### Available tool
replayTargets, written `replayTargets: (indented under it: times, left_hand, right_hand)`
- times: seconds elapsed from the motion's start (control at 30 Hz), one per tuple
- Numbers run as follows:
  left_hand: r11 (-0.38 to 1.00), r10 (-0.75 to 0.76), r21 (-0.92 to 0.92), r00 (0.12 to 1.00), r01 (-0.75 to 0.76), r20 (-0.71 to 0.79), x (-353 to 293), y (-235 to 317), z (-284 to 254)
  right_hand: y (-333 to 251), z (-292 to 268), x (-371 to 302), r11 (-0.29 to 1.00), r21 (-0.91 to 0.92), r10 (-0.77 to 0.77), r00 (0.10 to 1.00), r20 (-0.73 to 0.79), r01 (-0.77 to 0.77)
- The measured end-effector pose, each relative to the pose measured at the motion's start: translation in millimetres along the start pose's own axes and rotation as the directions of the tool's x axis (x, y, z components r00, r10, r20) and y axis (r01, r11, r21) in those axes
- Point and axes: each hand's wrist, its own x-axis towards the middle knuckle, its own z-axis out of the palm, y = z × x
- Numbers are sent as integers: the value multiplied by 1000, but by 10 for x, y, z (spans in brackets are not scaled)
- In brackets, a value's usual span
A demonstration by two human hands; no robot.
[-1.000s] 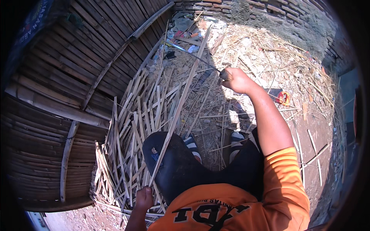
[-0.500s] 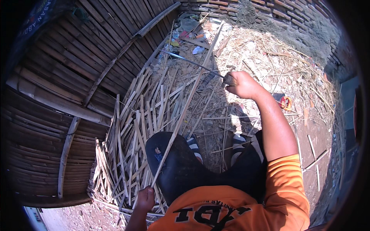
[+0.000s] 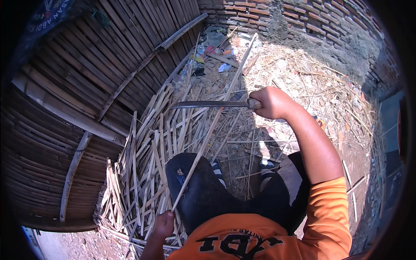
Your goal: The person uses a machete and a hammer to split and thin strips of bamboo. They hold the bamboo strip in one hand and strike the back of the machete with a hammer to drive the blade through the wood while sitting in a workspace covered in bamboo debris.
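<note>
My right hand (image 3: 273, 102) is closed round the wooden handle of a machete (image 3: 212, 104), whose long dark blade points left. The blade crosses a long, thin bamboo strip (image 3: 203, 147); whether the two touch I cannot tell. Down by my left thigh, my left hand (image 3: 163, 224) grips the strip's near end. From there the strip slants over my left knee and away to the upper right, its far end above the littered ground.
A heap of split bamboo strips (image 3: 149, 173) lies on my left, beside a bamboo slat wall (image 3: 65, 112). A brick wall (image 3: 299, 19) closes the far side. Shavings (image 3: 312, 73) and scraps of rubbish (image 3: 212, 47) cover the ground ahead. My sandalled feet are below my knees.
My right hand has come slightly nearer to me, and the machete has turned so its broad side shows and it lies nearly level across the strip. My left hand has barely moved.
</note>
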Motion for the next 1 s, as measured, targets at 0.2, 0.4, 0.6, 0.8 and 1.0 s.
replayTargets:
  times: [0.2,0.4,0.6,0.8,1.0]
  left_hand:
    - [999,19,-32,999,-17,42,79,117,-17]
    - [993,-41,-105,982,61,185,175,267,-72]
    - [989,-11,-142,977,42,211,194,324,-103]
    - [986,-52,-144,970,88,237,197,295,-149]
    - [994,-38,-97,983,56,179,209,282,-100]
  right_hand:
    - [-10,235,-272,999,-13,-40,999,-11,40]
    - [169,237,-311,974,225,-6,998,56,-7]
    - [291,397,-303,991,128,37,995,-93,-25]
    - [11,509,-409,957,174,-237,972,-1,233]
    - [431,437,-300,979,180,118,983,-141,-92]
